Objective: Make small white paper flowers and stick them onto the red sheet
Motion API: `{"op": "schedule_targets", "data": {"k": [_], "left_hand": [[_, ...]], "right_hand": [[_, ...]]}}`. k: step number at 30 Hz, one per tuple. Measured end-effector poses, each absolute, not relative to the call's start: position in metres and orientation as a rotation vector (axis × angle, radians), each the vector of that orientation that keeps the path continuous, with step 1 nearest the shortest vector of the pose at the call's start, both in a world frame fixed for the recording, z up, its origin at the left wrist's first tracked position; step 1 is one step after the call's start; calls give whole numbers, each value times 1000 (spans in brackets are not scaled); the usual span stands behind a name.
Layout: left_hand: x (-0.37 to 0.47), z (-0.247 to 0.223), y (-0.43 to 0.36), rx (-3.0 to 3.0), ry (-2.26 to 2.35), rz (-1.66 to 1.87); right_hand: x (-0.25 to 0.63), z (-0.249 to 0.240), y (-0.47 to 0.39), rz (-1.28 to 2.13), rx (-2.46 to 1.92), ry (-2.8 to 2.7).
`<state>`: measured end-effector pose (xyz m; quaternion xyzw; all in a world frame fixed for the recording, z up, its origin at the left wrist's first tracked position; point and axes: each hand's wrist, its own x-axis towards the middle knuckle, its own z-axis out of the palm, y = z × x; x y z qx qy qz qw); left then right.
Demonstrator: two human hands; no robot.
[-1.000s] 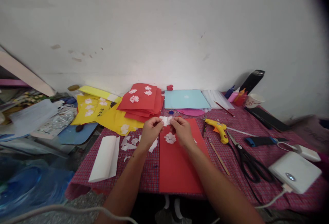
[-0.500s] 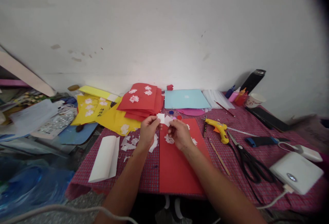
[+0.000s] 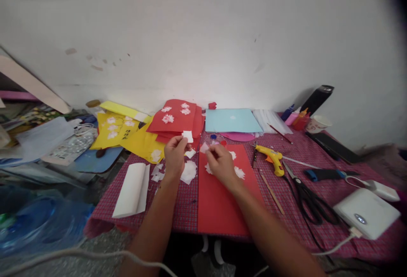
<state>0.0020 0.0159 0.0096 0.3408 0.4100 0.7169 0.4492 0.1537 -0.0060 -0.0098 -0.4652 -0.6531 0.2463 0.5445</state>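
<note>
My left hand (image 3: 176,154) pinches a small white square of paper (image 3: 188,136) between thumb and fingers. To the right, my right hand (image 3: 221,162) is closed on a small pale piece of paper (image 3: 204,147), held above the upper part of a red card (image 3: 222,209). White paper flowers (image 3: 239,173) sit on that card, one partly hidden by my right hand. Between my hands lies a white mound (image 3: 190,170) on a paper scrap. Another loose white scrap (image 3: 190,153) is just below my left fingertips, and more torn scraps (image 3: 157,173) lie left of my wrist.
Folded white paper (image 3: 132,190) lies at left. Red cards with flowers (image 3: 173,118) and a light blue card (image 3: 232,120) are at the back. To the right are a yellow glue gun (image 3: 270,158), scissors (image 3: 307,198), a wooden stick (image 3: 272,192) and a white box (image 3: 367,213) with a cable.
My hands have moved apart, the left going leftward and slightly up with its white square. The right still holds its pale piece. The white mound between them is now more exposed.
</note>
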Motion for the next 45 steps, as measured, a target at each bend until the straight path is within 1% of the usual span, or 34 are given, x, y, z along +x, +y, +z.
{"op": "schedule_targets", "data": {"k": [2,4,7,9,11,14,17,20,22,27,31,40,45], "left_hand": [[-3,12,17,827,1024,1823],[-5,13,17,828,1030,1836],[-5,12,18,847,1055,1822],[-3,11,18,869,1069,1810],[-1,10,17,901,1068,1792],[4,8,14,984,1083,1722],[10,6,10,1117,1101,1621],[15,5,7,1218,1058,1518],[18,4,5,1251,1030,1457],[20,2,4,1317,1033,1370],[20,1,4,1332,1046,1336],[20,8,0,1386,998,1294],[20,6,1,1381,1011,1312]], "right_hand": [[147,-13,-11,334,-1050,-1865],[139,-16,-16,213,-1043,-2096],[132,-19,-21,154,-1036,-2313],[134,-18,-21,185,-1026,-2338],[140,-17,-19,264,-1045,-2244],[151,-13,-11,420,-1112,-1933],[157,-10,-4,747,-1117,-1540],[158,-8,0,1083,-1033,-1214],[158,-6,1,1215,-974,-1096],[159,-5,1,1418,-893,-944],[160,-8,2,1428,-876,-918],[158,-3,-1,1227,-945,-1013],[157,0,-3,1193,-956,-1067]]}}
